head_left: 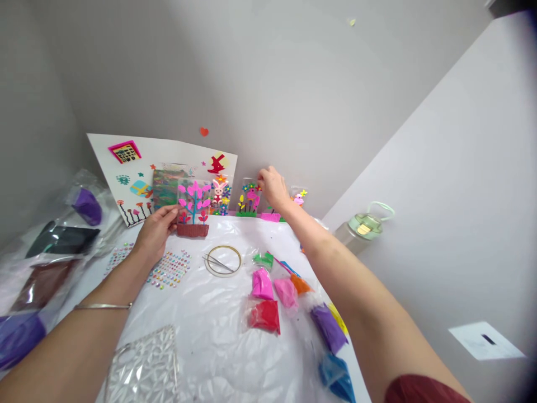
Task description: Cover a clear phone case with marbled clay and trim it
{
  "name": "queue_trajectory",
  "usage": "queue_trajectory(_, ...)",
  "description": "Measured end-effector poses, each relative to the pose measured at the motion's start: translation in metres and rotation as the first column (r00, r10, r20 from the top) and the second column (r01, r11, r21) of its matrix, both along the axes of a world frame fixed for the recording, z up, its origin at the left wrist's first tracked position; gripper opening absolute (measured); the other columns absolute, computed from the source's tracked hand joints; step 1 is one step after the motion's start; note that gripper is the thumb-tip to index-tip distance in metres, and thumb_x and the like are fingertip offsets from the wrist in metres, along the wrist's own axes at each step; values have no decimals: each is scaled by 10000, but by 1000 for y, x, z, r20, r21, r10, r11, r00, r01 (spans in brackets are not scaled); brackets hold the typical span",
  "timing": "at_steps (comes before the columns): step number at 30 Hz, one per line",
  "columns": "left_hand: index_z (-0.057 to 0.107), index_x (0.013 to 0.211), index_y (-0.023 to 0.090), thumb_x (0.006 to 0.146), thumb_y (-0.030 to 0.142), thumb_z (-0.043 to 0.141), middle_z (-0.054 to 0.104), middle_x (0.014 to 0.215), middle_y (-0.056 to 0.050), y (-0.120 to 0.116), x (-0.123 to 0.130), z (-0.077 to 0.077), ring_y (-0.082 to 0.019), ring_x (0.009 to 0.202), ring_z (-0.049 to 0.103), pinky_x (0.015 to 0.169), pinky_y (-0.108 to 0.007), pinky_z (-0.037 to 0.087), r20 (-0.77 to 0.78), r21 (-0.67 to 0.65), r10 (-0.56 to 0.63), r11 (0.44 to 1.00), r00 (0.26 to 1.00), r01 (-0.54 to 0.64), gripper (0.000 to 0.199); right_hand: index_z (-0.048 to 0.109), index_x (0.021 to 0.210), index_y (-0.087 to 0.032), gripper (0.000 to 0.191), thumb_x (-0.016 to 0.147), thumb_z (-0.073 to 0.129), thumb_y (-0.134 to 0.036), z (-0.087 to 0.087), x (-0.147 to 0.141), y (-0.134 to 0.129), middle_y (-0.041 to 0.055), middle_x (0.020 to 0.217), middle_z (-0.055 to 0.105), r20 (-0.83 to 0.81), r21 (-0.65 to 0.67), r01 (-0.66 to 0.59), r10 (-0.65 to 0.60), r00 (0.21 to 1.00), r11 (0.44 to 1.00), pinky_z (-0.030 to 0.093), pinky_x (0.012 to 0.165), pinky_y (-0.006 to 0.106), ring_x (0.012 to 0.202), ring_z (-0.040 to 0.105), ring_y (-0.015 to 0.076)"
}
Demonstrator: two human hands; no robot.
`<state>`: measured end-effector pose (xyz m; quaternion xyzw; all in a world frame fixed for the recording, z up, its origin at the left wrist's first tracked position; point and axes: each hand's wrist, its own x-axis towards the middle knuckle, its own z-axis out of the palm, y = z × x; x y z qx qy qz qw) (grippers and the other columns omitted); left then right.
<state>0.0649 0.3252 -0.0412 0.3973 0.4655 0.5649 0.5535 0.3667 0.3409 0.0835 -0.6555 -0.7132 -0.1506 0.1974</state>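
In my left hand (166, 221) is a clear panel decorated with clay (193, 207): pink blossoms on a blue stem above a brown base. My fingers pinch its left edge, and it stands upright near the back of the table. My right hand (272, 186) reaches to the wall, its fingers bent over the top of another clay-decorated panel (271, 216) with a pink base. That hand hides most of this panel. Beside it stand a panel with a flamingo-like pink shape (251, 198), a rabbit panel (218, 193) and a panel with a yellow flower (298, 197).
A white decorated board (119, 184) leans on the wall. Tape rolls (224, 247) with tweezers (220, 263), stick-on gems (172, 268) and a clear textured case (145, 366) lie on the table. Bagged clay (264, 316) sits right and left. A bottle (358, 229) stands at right.
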Motion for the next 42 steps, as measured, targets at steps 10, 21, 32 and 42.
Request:
queue_trajectory(10, 667, 1145, 155, 970, 318, 664, 698, 1142, -74, -2, 2, 2, -204, 948, 692, 814, -393, 606, 17, 3, 12, 1000, 1000, -12, 239, 735, 1047, -212, 313, 1005, 427, -176, 3, 0, -17, 107, 1097, 681, 37, -7, 23, -23, 999, 1000, 418, 764, 332, 932, 628, 260)
queue_trajectory(21, 670, 1121, 149, 971, 311, 665, 704, 1083, -61, -4, 1, 4, -184, 885, 690, 765, -361, 605, 11, 12, 11, 1000, 1000, -11, 221, 752, 1109, -244, 311, 991, 470, -187, -7, -13, -19, 102, 1137, 662, -67, -62, -46, 41, 997, 997, 418, 754, 321, 950, 642, 263)
queue_trajectory(32, 675, 1105, 148, 966, 311, 670, 703, 1103, -65, -9, 5, 11, -197, 926, 688, 806, -385, 598, 8, 69, -32, 997, 999, 32, 214, 757, 928, -152, 142, 919, 617, -172, -28, -44, -45, 31, 837, 739, -606, -247, -286, 83, 791, 926, 492, 681, 252, 735, 678, 170)
queue_trajectory(42, 708, 993, 151, 910, 211, 710, 709, 887, -1, -15, 8, 18, -137, 725, 635, 665, -270, 505, 54, 106, -77, 992, 996, 71, 102, 723, 981, -165, 130, 926, 611, -129, -64, -88, -53, 35, 935, 754, -940, -243, -540, -59, 335, 806, 504, 562, 183, 627, 670, 82)
